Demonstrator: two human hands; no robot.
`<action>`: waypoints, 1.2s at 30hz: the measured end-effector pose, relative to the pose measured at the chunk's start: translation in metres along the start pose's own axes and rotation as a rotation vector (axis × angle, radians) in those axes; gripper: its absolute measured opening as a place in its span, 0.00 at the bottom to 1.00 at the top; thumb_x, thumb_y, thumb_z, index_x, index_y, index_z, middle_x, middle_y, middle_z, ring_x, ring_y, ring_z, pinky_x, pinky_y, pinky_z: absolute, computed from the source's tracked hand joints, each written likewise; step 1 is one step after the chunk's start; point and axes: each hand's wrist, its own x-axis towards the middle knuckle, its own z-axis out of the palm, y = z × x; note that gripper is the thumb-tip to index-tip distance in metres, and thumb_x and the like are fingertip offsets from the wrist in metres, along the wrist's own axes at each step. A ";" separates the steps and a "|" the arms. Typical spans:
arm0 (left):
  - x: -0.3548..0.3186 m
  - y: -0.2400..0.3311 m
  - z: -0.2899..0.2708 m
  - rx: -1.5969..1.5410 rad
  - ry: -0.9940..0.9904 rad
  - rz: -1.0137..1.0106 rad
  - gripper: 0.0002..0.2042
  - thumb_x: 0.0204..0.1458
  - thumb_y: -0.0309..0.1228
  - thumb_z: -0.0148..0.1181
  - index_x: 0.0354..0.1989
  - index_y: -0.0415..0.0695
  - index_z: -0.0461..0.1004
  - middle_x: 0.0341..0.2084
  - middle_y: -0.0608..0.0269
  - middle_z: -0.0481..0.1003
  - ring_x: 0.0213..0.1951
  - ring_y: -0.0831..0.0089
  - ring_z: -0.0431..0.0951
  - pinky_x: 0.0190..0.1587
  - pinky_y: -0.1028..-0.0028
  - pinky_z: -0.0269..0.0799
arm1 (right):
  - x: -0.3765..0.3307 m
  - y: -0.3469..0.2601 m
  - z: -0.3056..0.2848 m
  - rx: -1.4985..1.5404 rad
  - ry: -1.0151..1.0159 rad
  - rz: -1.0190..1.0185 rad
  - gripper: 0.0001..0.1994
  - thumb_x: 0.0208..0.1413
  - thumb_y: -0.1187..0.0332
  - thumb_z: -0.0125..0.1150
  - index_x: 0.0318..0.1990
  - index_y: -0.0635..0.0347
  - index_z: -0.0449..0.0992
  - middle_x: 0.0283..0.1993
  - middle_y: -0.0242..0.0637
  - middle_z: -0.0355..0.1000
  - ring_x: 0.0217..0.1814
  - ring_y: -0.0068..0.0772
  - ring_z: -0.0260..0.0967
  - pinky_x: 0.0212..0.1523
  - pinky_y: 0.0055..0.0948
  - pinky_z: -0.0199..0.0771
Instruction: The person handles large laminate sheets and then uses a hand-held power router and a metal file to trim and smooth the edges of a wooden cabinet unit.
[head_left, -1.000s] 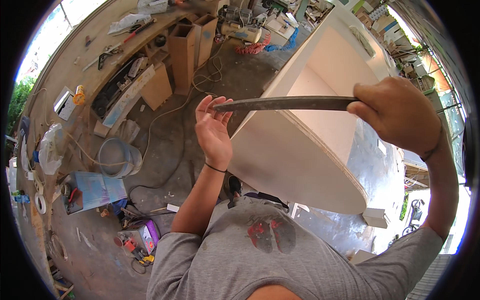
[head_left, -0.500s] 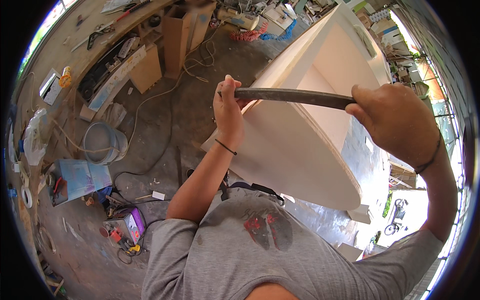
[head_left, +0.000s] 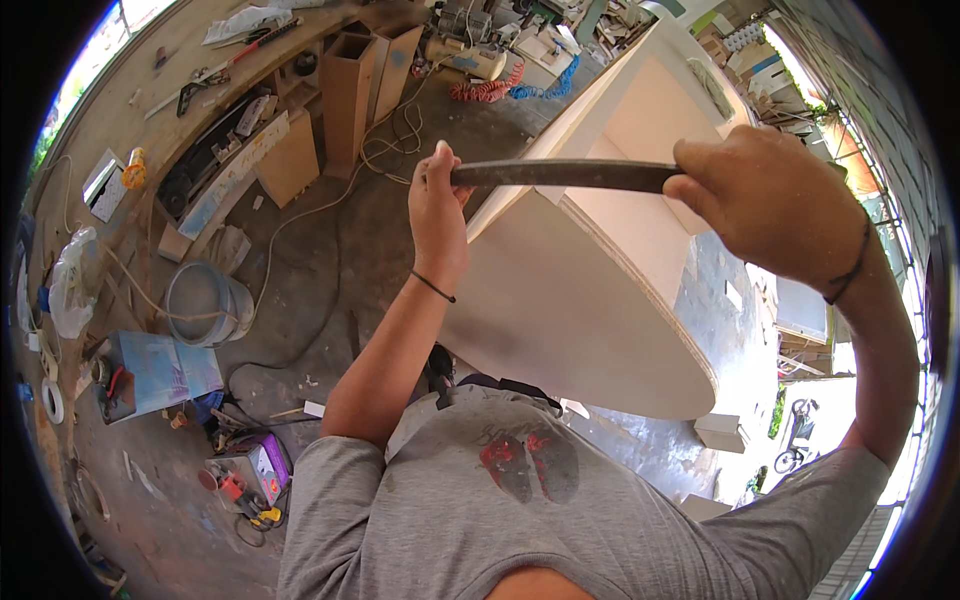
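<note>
A long, flat, dark metal file (head_left: 570, 175) spans the gap between my hands, crossing over the upper edge of a large pale wooden structure. My left hand (head_left: 437, 215) is closed round the file's left end, thumb pointing up. At the other end my right hand (head_left: 775, 210) grips it in a fist, which hides that end. Below the file lies the structure's broad white panel (head_left: 590, 310), with a curved, raw plywood edge on its right. Whether the file touches the edge beneath it I cannot tell.
A wooden workbench (head_left: 105, 125) with tools runs along the left. On the floor there stand a grey bucket (head_left: 238, 305) and a red power tool (head_left: 235, 490), with cords nearby. Coiled red and blue hoses (head_left: 545, 90) lie at the back. A motorbike (head_left: 798, 435) stands at the far right.
Both hands have moved a little to the left and farther away, carrying the file with them. The grip at each end stays the same, and the view has shifted slightly.
</note>
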 end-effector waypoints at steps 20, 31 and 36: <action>-0.004 -0.014 -0.030 0.240 -0.073 0.007 0.18 0.61 0.44 0.47 0.34 0.40 0.69 0.29 0.63 0.70 0.41 0.69 0.76 0.47 0.76 0.63 | 0.010 -0.012 0.027 0.044 -0.078 -0.015 0.13 0.57 0.61 0.51 0.28 0.59 0.75 0.26 0.41 0.73 0.33 0.44 0.73 0.37 0.40 0.72; 0.002 -0.018 -0.060 0.509 -0.092 -0.023 0.18 0.61 0.46 0.46 0.38 0.43 0.71 0.30 0.69 0.71 0.36 0.81 0.69 0.40 0.81 0.60 | 0.014 -0.012 0.046 0.133 0.074 -0.106 0.13 0.58 0.58 0.52 0.29 0.57 0.73 0.22 0.44 0.71 0.30 0.46 0.73 0.33 0.42 0.71; -0.020 -0.014 -0.070 0.508 -0.139 -0.087 0.14 0.61 0.42 0.50 0.43 0.44 0.70 0.40 0.67 0.74 0.42 0.81 0.71 0.39 0.82 0.61 | -0.010 -0.010 0.052 0.067 0.088 -0.188 0.14 0.55 0.56 0.54 0.26 0.56 0.72 0.21 0.39 0.71 0.23 0.40 0.72 0.25 0.36 0.70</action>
